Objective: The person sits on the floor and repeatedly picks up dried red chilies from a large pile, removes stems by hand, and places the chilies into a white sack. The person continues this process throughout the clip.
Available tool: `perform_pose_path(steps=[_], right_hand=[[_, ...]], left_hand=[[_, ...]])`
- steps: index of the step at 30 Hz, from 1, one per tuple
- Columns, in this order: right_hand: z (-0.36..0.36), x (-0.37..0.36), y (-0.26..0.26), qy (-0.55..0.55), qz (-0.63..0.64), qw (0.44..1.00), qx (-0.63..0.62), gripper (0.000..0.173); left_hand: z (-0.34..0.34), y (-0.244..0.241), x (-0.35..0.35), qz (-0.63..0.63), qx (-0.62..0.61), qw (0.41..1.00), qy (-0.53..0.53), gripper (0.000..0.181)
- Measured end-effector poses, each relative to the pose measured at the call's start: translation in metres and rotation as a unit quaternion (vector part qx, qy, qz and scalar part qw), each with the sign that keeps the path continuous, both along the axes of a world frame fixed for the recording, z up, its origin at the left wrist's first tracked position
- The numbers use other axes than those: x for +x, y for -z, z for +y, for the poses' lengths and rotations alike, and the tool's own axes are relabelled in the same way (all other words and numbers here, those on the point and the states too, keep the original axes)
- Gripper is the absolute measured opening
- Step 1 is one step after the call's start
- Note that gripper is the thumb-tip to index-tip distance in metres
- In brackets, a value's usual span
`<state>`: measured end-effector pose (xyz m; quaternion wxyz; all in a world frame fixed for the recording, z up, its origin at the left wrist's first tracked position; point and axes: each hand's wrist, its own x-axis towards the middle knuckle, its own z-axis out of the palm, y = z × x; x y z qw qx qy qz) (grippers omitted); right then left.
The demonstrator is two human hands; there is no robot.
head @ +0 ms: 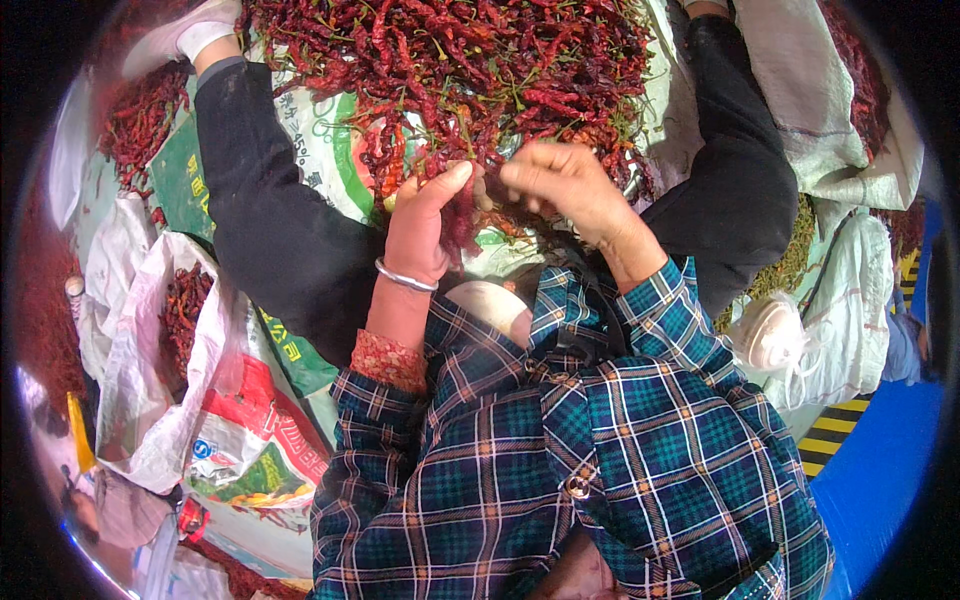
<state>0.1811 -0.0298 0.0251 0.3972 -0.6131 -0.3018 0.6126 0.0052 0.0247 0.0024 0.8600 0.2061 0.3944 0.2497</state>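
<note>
A large heap of dried red chili peppers (480, 60), many with green stems, lies between my outstretched legs on printed woven sacks. My left hand (426, 217), with a silver bangle at the wrist, holds a bunch of dried chilies (459, 221) at the near edge of the heap. Just to its right, my right hand (562, 184) is blurred, its fingers bent close to the bunch. Whether anything is between its fingers cannot be told. A few loose chilies (510, 225) lie below the hands, in front of my body.
At left, an open white woven sack (139, 420) holds dried chilies, beside a red printed sack (255, 442). A white round object with straps (769, 334) rests at right, near white sacks (855, 300) and a greenish pile (784, 262). Parts of another person show at the lower left.
</note>
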Motion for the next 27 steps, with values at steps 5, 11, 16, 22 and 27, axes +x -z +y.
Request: perform_pose_path(steps=[5, 11, 16, 22, 27], right_hand=[[0.012, 0.004, 0.002, 0.048, 0.167, 0.984, -0.034, 0.011], [-0.002, -0.003, 0.019, -0.013, -0.151, 0.97, 0.191, 0.013], [-0.012, -0.007, 0.004, -0.076, -0.612, 0.775, 0.139, 0.017], [-0.003, 0.026, -0.012, -0.036, -0.573, 0.806, 0.144, 0.026], [0.023, 0.047, 0.006, -0.048, -0.648, 0.751, 0.121, 0.018]], left_hand=[[0.0, 0.002, 0.004, -0.112, -0.045, 0.992, 0.038, 0.014], [-0.002, 0.006, 0.002, -0.098, -0.062, 0.988, 0.103, 0.01], [-0.009, -0.015, -0.004, -0.058, -0.014, 0.99, 0.126, 0.013], [-0.002, -0.005, -0.006, -0.097, -0.04, 0.993, -0.058, 0.017], [0.005, 0.006, -0.007, -0.092, -0.07, 0.991, -0.073, 0.022]])
